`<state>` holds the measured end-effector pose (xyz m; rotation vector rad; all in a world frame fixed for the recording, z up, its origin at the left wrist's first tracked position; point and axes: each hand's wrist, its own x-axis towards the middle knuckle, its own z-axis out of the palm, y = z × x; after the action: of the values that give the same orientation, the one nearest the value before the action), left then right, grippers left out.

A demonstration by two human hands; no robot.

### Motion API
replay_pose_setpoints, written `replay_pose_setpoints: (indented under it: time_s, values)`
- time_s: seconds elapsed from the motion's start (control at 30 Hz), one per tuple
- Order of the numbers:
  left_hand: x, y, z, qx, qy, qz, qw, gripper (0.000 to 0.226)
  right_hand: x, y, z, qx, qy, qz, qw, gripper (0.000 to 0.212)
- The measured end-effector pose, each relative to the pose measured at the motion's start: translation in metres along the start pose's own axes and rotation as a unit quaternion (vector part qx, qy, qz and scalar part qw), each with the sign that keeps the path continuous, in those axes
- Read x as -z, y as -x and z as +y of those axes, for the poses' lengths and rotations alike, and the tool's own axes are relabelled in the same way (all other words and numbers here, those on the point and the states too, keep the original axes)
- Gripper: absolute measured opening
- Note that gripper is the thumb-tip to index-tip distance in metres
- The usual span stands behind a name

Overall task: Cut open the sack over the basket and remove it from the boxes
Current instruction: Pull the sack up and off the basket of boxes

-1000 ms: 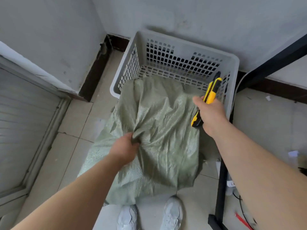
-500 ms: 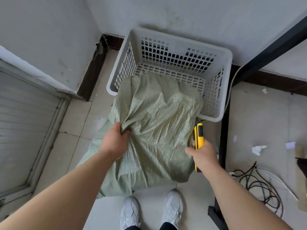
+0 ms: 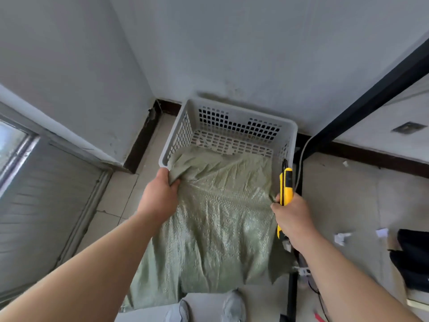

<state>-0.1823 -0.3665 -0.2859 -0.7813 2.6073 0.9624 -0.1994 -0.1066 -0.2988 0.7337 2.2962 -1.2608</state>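
1. The left hand [image 3: 160, 196] now pinches the green sack [image 3: 216, 219] higher up, at the near-left corner of the basket [image 3: 293, 135].
2. The right hand [image 3: 291, 217], clenched on the yellow utility knife [image 3: 286, 187], has risen to the sack's right edge.
3. The sack drapes flatter over the basket's near rim down to the floor.

Basket [image 3: 293, 135] stands on the floor [image 3: 343, 196] in the wall corner. Sack [image 3: 216, 219] drapes from inside the basket over its near rim down to the floor. Left hand [image 3: 160, 196] at sack's left edge; right hand [image 3: 291, 213], with knife [image 3: 286, 187], at its right edge. Shoes [image 3: 233, 306] near the sack's lower end.
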Motion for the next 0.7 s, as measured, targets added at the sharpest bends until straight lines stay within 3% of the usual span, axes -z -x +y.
replay_pose_setpoints:
  time_s: [0.3,0.7]
  values:
    - [0.051,-0.028,0.056,-0.004,0.042,0.049,0.998,0.022,0.030,0.000,-0.085,0.037,-0.066,0.008,0.997,0.024]
    - [0.037,-0.122,0.093,-0.034,0.102,0.030,0.994,0.008,0.002,-0.071,-0.114,-0.009,-0.137,0.120,0.983,0.025]
